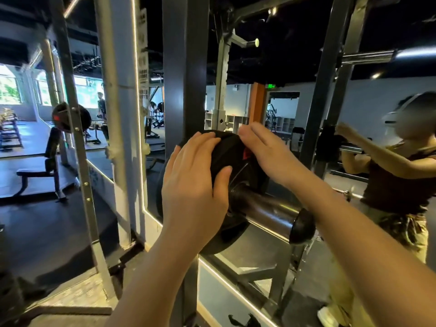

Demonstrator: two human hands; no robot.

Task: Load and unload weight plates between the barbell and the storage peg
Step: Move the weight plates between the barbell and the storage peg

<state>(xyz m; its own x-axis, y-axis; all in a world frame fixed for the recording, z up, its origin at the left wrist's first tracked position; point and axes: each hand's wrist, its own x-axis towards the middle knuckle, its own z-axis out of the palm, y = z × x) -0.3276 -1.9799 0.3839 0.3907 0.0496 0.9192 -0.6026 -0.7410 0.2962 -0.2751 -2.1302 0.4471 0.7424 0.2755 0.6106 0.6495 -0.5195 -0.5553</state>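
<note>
Both hands (193,180) (266,154) flank plate (232,147) on peg (266,208).

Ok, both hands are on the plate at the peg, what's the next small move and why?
Probably slide the black plate straight inward along the peg. It already sits on the peg near the upright, with the left hand and right hand flat on its face; bare peg lies only behind them.

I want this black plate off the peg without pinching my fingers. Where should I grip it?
Probably grip the weight plate by its outer rim, one hand on each side. It stands upright on the storage peg, so draw it straight toward the peg's capped free end.
</note>
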